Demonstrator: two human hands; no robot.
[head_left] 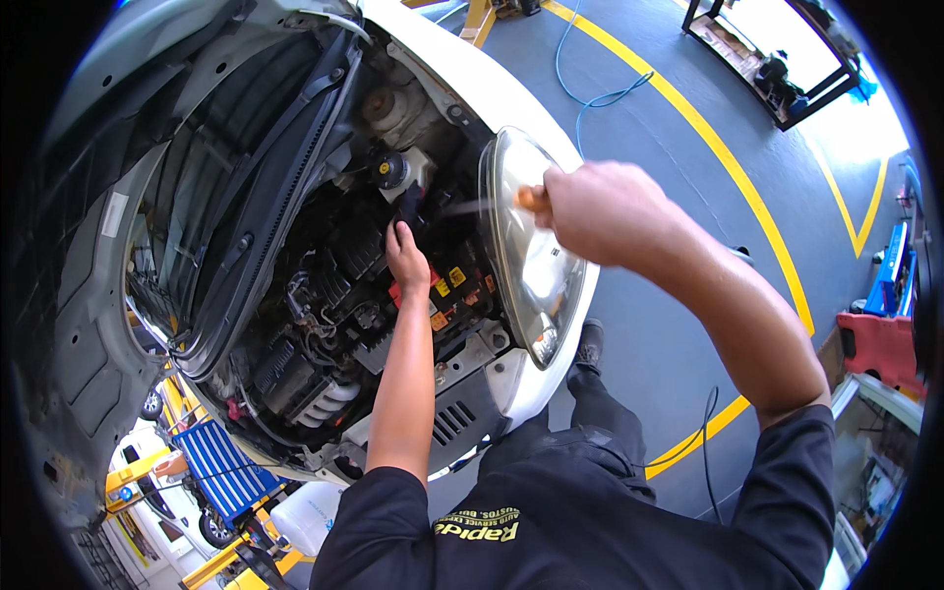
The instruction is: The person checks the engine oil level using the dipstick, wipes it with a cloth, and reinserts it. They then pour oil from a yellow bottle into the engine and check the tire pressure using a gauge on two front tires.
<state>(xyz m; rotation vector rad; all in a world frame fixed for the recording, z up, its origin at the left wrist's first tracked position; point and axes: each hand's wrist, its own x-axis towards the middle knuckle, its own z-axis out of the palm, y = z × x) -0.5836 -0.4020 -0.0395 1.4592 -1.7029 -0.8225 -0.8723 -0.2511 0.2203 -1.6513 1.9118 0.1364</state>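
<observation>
At the front of a white car with its bonnet raised, a person in a dark shirt leans over the open engine bay (324, 324); the two hands are apart, one inside the bay and one over the headlamp; the right hand (600, 211) is closed around an orange-handled tool (532, 198), seemingly a screwdriver, whose thin shaft is blurred and points towards the bay across the rear edge of the clear headlamp (526, 256); the left hand (406, 258) reaches further in, fingers curled against a black part beside the red and yellow fittings of the battery area (442, 290), though whether it grips or merely rests there cannot be told; in my judgement the work is best done with the shaft kept in line with its fastener and the left hand steadying the part, clear of the tip; beyond, a reservoir with a black and yellow cap (390, 171) stands closed, contents unseen; on the blue floor, yellow lines (728, 157) and a blue hose (590, 93).
</observation>
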